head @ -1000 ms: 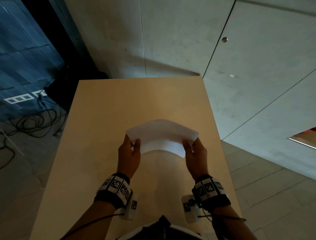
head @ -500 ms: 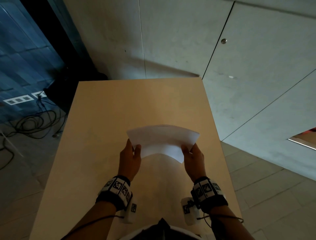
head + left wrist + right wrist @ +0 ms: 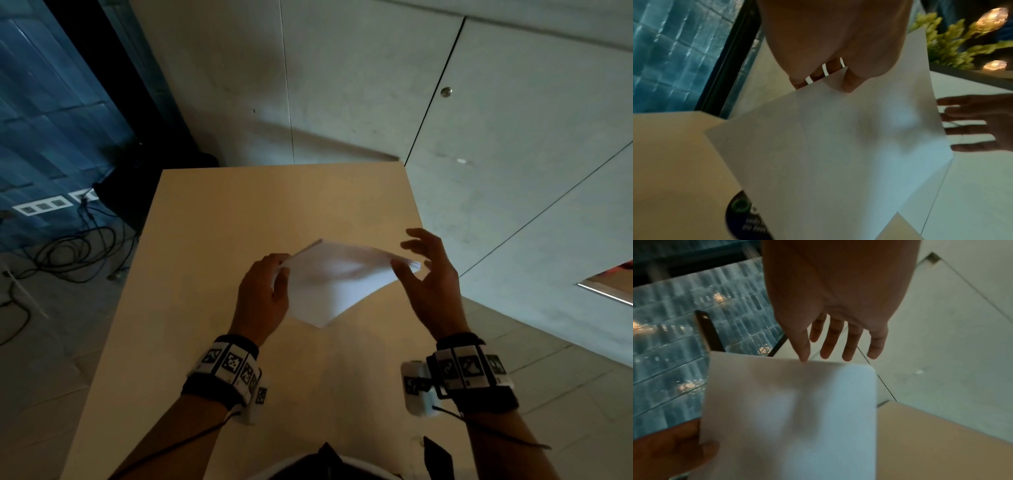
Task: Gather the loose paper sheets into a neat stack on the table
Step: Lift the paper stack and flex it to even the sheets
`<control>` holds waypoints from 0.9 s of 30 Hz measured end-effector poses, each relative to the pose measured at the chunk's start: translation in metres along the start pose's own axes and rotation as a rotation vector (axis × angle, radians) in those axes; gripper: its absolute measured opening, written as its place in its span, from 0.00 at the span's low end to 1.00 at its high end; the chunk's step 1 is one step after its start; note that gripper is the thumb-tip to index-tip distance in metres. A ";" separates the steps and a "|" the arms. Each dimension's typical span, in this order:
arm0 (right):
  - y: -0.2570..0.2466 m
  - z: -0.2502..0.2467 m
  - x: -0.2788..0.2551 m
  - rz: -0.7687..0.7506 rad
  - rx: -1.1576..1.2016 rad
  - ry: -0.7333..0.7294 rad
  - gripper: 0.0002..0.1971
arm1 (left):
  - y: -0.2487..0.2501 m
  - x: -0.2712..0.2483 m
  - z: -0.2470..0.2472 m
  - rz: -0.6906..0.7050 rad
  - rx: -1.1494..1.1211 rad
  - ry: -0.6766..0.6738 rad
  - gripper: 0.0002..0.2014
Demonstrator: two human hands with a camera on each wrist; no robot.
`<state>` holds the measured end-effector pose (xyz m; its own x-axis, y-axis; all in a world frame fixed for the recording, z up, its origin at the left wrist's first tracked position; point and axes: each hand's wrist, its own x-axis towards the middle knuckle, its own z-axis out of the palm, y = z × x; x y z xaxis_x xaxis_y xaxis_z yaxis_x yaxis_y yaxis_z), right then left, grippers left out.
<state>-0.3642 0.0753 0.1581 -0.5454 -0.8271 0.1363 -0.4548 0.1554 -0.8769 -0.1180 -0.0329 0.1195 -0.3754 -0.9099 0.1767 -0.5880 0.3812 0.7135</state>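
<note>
From the head view, the left hand (image 3: 262, 296) pinches the paper sheets (image 3: 337, 284) at their left edge, held above the bare bench (image 3: 239, 212). From the right wrist, the right hand (image 3: 835, 305) is spread, its thumb touching the sheets' far edge.

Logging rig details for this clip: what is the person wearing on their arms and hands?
Both forearms are bare, no sleeves, and no gloves on the left hand or right hand. Each wrist carries a black band ringed with white square tiles bearing black fiducial patterns: left wristband, right wristband. A small white camera unit hangs at each wrist's inner side, and a thin dark cable trails back along each forearm.
</note>
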 end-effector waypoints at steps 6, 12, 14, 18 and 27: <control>-0.028 0.017 -0.001 -0.173 -0.076 -0.231 0.25 | 0.031 0.007 -0.002 0.220 0.207 -0.050 0.10; -0.009 0.031 -0.009 -0.026 0.135 -0.191 0.07 | 0.034 0.010 -0.005 0.241 0.326 -0.059 0.10; 0.001 0.029 -0.011 0.011 0.215 -0.156 0.06 | 0.026 0.010 -0.011 0.213 0.337 -0.041 0.09; 0.023 0.023 -0.014 0.139 0.349 -0.093 0.07 | -0.003 0.009 -0.024 0.096 0.331 -0.045 0.10; 0.042 0.042 -0.022 0.324 0.546 0.008 0.09 | -0.017 0.001 -0.019 -0.117 -0.056 0.114 0.09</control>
<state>-0.3417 0.0778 0.0988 -0.6015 -0.7797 -0.1740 0.1574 0.0978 -0.9827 -0.0944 -0.0438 0.1203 -0.2215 -0.9613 0.1639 -0.5810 0.2651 0.7695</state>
